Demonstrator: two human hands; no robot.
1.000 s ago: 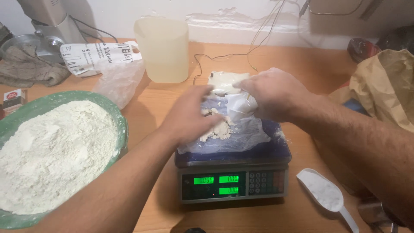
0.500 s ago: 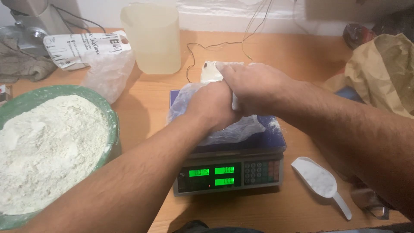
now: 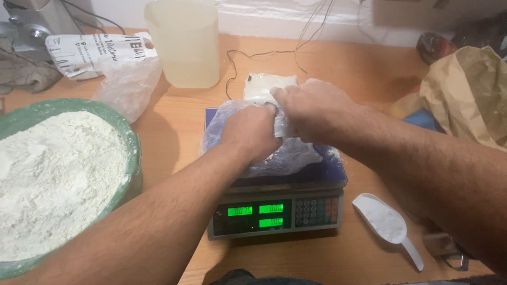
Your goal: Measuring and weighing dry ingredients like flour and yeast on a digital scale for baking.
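A clear plastic bag (image 3: 290,155) holding some pale stuff lies on the blue platform of an electronic scale (image 3: 274,211) with green lit digits. My left hand (image 3: 251,132) is closed on the bag from the left. Beside it, touching, my right hand (image 3: 311,108) grips the bag's upper part. Just behind my hands a pale block (image 3: 266,84) in a wrapper lies on the wooden table (image 3: 174,126); whether the hands touch it is hidden.
A green bowl (image 3: 129,158) full of white flour fills the left. A white scoop (image 3: 388,224) lies right of the scale. Behind stand a translucent jug (image 3: 185,42) and a printed plastic bag (image 3: 113,60). A brown paper sack (image 3: 470,89) sits at the right.
My two hands have come together over the bag, from spread apart a second ago to side by side and gripping it. The view has shifted slightly.
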